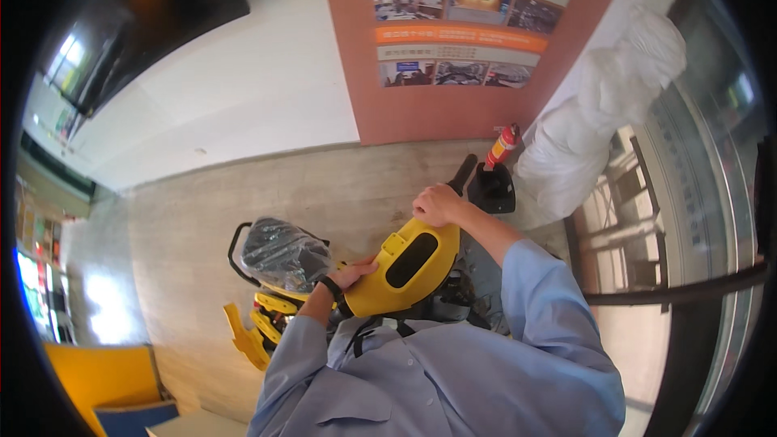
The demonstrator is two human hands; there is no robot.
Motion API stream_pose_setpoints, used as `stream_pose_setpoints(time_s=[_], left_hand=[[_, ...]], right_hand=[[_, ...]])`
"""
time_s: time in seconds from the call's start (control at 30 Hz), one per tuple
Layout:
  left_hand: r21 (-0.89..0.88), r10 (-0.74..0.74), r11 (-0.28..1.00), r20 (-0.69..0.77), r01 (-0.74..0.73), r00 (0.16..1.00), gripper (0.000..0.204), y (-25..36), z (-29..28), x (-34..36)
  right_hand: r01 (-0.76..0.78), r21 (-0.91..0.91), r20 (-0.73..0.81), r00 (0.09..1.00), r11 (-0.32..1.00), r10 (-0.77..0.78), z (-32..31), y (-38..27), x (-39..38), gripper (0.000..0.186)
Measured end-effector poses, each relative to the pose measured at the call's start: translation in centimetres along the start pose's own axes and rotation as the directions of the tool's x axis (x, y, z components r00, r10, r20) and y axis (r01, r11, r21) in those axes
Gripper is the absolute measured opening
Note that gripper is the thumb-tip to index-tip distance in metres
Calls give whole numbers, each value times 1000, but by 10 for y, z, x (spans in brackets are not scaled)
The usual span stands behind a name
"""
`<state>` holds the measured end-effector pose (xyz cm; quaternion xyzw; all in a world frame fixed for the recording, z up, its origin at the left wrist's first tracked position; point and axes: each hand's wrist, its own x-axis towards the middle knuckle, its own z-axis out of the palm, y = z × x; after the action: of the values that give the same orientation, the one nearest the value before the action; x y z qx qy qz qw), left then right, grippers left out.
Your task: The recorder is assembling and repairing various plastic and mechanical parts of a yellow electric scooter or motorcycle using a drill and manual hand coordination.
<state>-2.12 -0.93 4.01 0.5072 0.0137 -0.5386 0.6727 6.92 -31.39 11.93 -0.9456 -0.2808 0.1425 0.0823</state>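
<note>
I hold a yellow body panel (379, 291) with a long black inset over a partly dismantled yellow-and-black scooter. My right hand (437, 206) has its fingers curled over the panel's upper end, beside a black handlebar grip (464, 171). My left hand (352, 273), with a black band at the wrist, grips the panel's left edge. To the left is the seat (285, 251) under clear plastic, with a black rail. Below it sticks out another yellow part (243, 332). A black mirror or housing (490, 190) is right of the handlebar.
A red fire extinguisher (503, 146) and white statue (579, 129) stand at the right, near glass and dark framing. A poster wall (364, 113) is ahead, with a large black screen (174, 4) at upper left. Yellow and blue panels (101, 380) are at lower left.
</note>
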Motion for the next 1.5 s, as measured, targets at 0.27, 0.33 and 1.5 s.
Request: stream_pose_setpoints(time_s=[0.27, 0.33, 1.5], left_hand=[[15, 66, 998, 36, -66, 997, 68, 3, 8, -1], [22, 92, 996, 19, -92, 996, 67, -3, 1, 4], [878, 309, 321, -452, 355, 837, 41, -21, 25, 30]], right_hand=[[51, 0, -23, 998, 999, -51, -1, 6, -5, 36], [43, -59, 100, 994, 997, -37, -5, 7, 2, 39], [-65, -71, 252, 964, 995, 80, -15, 7, 19, 40]])
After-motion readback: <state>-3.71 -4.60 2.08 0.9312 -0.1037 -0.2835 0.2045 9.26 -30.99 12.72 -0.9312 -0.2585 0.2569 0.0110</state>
